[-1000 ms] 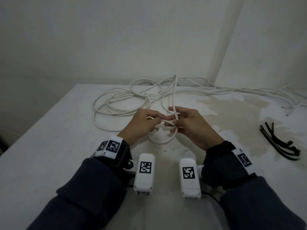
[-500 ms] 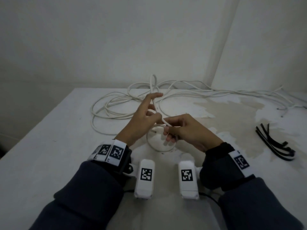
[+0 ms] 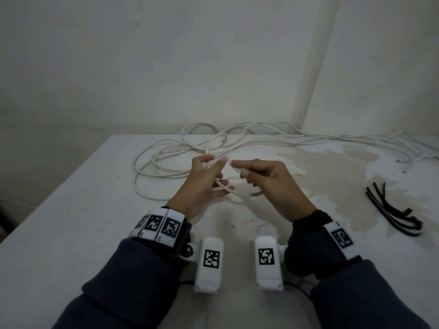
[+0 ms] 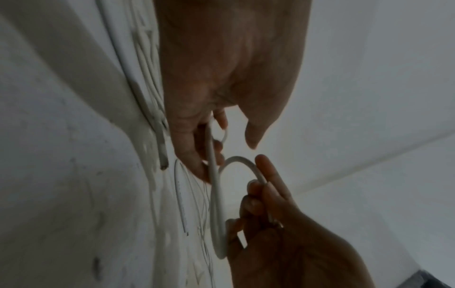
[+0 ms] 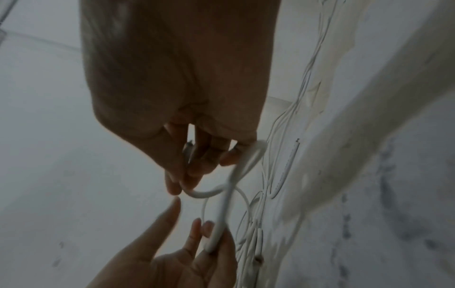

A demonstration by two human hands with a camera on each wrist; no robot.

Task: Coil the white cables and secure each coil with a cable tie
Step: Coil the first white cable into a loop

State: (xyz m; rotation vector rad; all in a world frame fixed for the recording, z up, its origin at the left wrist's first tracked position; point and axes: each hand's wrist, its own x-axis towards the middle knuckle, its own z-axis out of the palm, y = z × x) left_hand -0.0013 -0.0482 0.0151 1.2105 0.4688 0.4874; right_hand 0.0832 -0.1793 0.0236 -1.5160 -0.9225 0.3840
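Above the near middle of the worktop [image 3: 71, 210], both hands work one white cable [image 3: 228, 188]: the left hand [image 3: 202, 186] has a strand caught in its curled lower fingers with thumb and forefinger splayed, the right hand [image 3: 268, 181] pinches the small loop, and the rest lies tangled at the far edge. It looks light, springy and smooth, likely to unwind if let go, so hold where the turns cross and keep that pinch until a black cable tie [image 3: 392, 210] goes on. Head view alone shows the ties far right; wrist views show the loop [image 4: 216, 214] running between both hands and the pinch [image 5: 187, 187].
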